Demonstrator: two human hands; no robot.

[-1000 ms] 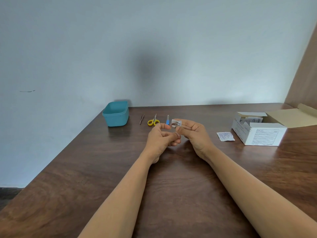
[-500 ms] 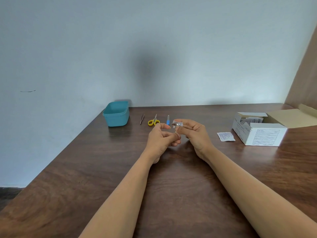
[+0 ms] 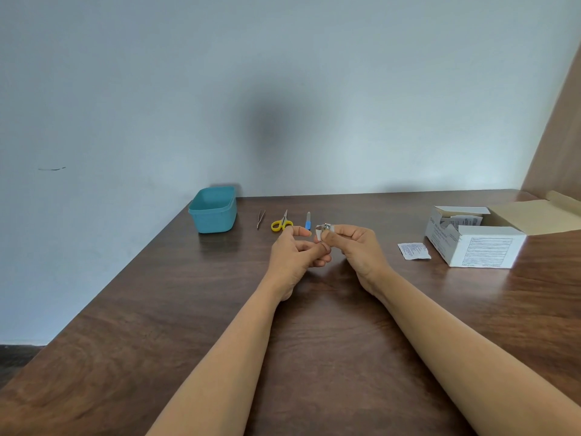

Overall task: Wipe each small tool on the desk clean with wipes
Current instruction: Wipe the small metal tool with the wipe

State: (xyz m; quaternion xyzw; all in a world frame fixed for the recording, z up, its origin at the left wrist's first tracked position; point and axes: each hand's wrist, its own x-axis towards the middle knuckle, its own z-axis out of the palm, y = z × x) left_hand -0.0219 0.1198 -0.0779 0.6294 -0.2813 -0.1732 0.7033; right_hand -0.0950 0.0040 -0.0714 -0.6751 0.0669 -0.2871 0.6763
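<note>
a: where was the clipper [image 3: 327, 227]?
b: centre of the frame, off the desk [image 3: 314, 341]. left hand [image 3: 292, 259] pinched its lower end, right hand [image 3: 358, 247] pinched the wipe [image 3: 318, 235] round its top.
a: handling?
b: probably light, stiff, slick metal; best held by the ends.

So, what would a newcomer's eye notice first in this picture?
At mid-desk the left hand pinches a small metal tool, and the right hand holds a white wipe on it. Behind them lie tweezers, yellow scissors and a blue file; a teal tub stands far left, an open wipe box right.
</note>
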